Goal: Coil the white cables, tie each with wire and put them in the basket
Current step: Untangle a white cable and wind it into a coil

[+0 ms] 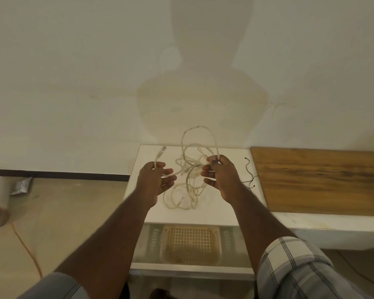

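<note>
Between both pinching hands [187,180], tangled off-white cables [189,169], one loop raised.

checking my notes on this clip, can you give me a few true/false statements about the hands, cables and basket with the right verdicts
1. The left hand holds a white cable near its plug end. True.
2. The right hand is empty and rests flat on the white table. False: it pinches a raised loop of white cable above the table.
3. A coiled cable already lies in the basket. False: the basket, on the shelf under the tabletop, shows no cable in it.
4. A tangle of white cables lies on the table between the hands. True.
5. The thin black wire lies on the wooden board. False: it lies on the white table, left of the board.
</note>
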